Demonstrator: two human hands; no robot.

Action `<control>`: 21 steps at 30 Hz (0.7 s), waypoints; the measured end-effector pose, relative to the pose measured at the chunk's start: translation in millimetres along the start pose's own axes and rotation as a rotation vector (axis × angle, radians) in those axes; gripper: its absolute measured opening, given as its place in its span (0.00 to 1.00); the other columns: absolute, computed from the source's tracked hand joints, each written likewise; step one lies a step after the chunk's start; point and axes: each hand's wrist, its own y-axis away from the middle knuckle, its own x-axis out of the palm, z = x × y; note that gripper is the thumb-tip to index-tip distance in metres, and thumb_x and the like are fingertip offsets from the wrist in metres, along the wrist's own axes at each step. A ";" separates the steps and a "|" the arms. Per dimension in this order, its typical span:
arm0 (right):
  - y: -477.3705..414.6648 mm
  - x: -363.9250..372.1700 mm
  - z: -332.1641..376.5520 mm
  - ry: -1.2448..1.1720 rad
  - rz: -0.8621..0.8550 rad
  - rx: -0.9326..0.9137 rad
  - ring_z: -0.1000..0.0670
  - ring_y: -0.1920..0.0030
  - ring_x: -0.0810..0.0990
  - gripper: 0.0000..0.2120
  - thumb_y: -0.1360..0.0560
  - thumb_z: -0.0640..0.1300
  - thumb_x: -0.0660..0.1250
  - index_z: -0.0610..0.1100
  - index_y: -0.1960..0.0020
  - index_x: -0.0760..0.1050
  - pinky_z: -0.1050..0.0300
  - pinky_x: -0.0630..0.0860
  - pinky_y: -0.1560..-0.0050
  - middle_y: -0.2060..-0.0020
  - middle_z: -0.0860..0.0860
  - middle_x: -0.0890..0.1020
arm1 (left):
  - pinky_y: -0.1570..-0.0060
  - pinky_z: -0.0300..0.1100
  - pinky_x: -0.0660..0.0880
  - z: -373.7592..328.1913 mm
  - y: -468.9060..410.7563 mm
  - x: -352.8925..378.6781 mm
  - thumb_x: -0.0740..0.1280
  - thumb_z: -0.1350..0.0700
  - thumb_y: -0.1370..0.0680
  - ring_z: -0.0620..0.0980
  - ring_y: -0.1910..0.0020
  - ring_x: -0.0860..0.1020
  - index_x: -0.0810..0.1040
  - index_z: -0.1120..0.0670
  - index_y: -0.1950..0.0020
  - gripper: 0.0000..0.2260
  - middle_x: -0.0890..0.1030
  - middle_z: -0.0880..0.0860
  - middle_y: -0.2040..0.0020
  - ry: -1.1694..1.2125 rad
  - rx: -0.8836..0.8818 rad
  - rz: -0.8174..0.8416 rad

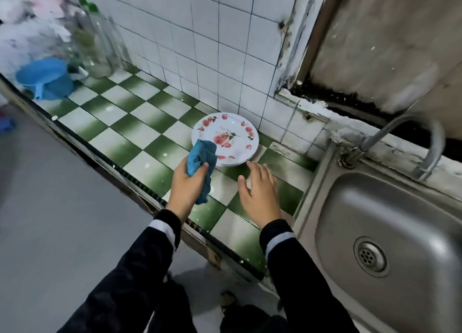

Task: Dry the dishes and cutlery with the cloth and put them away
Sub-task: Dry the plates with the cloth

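Observation:
A small stack of white plates [226, 138] with red flower prints sits on the green-and-white checkered counter [140, 122], close to the tiled wall corner. My left hand [187, 185] grips a blue cloth [201, 160], whose top edge overlaps the stack's near-left rim. My right hand [258, 190] hovers over the counter just in front of the plates, fingers spread and holding nothing, its fingertips close to the stack's near edge.
A steel sink [385, 235] with a curved tap [425, 142] lies to the right. At the counter's far left stand a blue plastic scoop [46, 78] and blurred glass bottles [97, 45]. The counter's dark front edge [140, 182] runs diagonally.

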 end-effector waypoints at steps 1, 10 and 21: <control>-5.7 6.5 3.3 0.002 -0.006 0.034 0.42 0.25 0.61 0.21 0.19 0.48 0.60 0.41 0.29 0.69 0.45 0.60 0.26 0.29 0.45 0.72 | 0.62 0.47 0.79 1.3 -14.3 -3.8 0.64 0.60 0.19 0.49 0.63 0.79 0.75 0.50 0.44 0.07 0.80 0.52 0.57 -0.014 0.001 0.019; -47.0 74.7 44.9 0.045 -0.085 0.380 0.41 0.28 0.66 0.28 0.21 0.56 0.53 0.41 0.28 0.68 0.45 0.63 0.26 0.31 0.43 0.73 | 0.43 0.50 0.77 10.5 -125.4 -65.3 0.67 0.56 0.21 0.54 0.46 0.80 0.75 0.49 0.39 0.11 0.82 0.53 0.45 -0.068 -0.004 0.223; -95.2 110.4 54.1 -0.275 -0.185 0.781 0.41 0.33 0.72 0.21 0.18 0.49 0.62 0.38 0.30 0.69 0.53 0.67 0.35 0.34 0.41 0.75 | 0.54 0.40 0.78 -3.1 -215.2 -76.1 0.64 0.62 0.20 0.49 0.53 0.80 0.75 0.56 0.41 0.08 0.81 0.52 0.51 -0.079 -0.072 0.466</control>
